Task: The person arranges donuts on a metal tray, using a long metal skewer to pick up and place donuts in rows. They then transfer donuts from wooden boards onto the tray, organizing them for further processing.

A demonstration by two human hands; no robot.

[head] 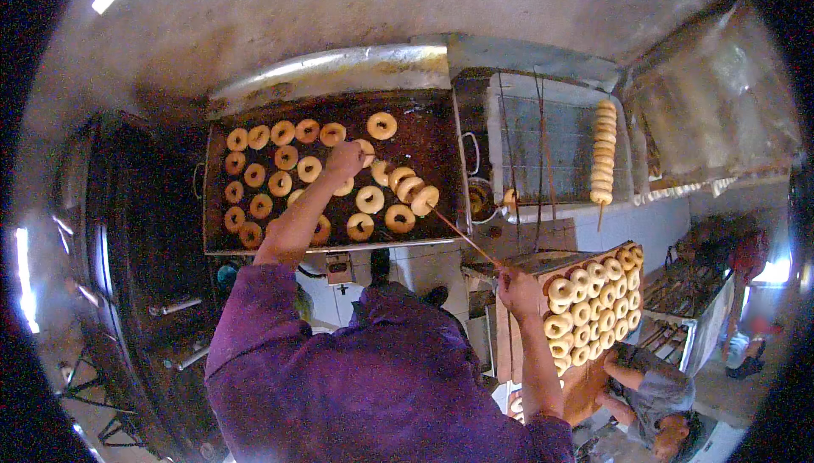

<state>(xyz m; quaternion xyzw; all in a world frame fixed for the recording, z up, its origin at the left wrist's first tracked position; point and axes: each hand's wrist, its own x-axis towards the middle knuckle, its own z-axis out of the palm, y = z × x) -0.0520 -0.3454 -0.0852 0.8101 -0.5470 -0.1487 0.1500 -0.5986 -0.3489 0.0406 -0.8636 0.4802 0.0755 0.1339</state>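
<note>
My right hand [518,291] grips the near end of a long thin stick [467,238]. The stick slants up and left over a wide rectangular metal frying pan [334,249], with several ring doughnuts [425,201] threaded on it. My left hand [346,159] reaches over the pan, its fingers closed at the edge of a pale golden doughnut [364,150] near the stick's far end. The stick's tip is hard to make out there. Many more golden doughnuts [308,169] lie spread in the dark liquid around my left hand.
A board [575,393] of pale dough rings [582,313] stands at the right, beside a person [661,386] with arms at it. A light-coloured basin [553,126] behind it has sticks [540,145] across it and a loaded stick of doughnuts [604,151].
</note>
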